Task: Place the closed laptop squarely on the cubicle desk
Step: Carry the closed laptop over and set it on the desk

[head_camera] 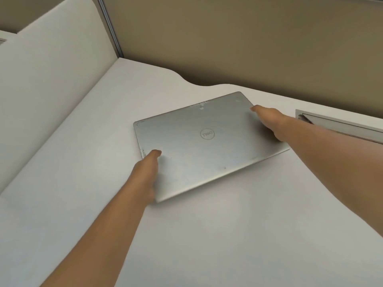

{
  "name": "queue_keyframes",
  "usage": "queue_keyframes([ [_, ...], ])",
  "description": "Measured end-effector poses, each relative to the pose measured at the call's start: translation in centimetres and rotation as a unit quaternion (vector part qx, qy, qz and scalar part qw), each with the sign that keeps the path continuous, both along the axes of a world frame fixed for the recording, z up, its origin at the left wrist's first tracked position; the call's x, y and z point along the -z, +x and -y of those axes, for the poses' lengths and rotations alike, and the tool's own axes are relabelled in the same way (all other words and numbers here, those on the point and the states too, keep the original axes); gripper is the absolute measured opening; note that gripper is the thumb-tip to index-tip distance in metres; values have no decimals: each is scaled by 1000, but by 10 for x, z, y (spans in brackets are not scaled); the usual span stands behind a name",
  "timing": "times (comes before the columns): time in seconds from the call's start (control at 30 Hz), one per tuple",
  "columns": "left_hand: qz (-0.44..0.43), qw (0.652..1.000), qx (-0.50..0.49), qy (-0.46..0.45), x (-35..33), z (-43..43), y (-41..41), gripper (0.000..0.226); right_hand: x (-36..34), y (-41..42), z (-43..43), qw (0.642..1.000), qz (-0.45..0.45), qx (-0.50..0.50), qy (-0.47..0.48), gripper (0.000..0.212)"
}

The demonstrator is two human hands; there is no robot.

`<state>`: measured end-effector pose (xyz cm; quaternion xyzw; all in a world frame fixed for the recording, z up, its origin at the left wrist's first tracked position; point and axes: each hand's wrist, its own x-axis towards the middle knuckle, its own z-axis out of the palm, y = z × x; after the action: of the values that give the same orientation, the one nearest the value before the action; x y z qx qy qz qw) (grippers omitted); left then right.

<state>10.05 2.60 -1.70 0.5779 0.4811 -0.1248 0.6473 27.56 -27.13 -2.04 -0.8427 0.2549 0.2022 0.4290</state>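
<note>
Bare forearms reach forward; the left hand and right hand clasp opposite short edges of the closed silver rectangular laptop, lying on the white bench, its long axis skewed, right end farther away.

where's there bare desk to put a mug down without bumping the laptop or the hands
Bare desk lies near the viewer, between the two forearms. More lies left of the laptop up to the white partition, and behind it toward the tan wall. It is tight to the right, where the right hand meets the cable tray.
</note>
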Motion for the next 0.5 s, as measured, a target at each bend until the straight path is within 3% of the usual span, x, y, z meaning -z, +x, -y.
queue_keyframes([
  [0.07, 7, 1000, 30, 1, -3, -6, -5, 30, 7, -5, 3, 999, 22, 7, -30, 65],
  [0.33, 11, 986, 164, 20, -1, -11, -56, 33, 10, -47, 36, 991, 35, 25, -129, 90],
  [0.5, 11, 974, 226, 12, -12, 1, -105, 40, -2, -104, 65, 986, 49, 33, -158, 89],
])
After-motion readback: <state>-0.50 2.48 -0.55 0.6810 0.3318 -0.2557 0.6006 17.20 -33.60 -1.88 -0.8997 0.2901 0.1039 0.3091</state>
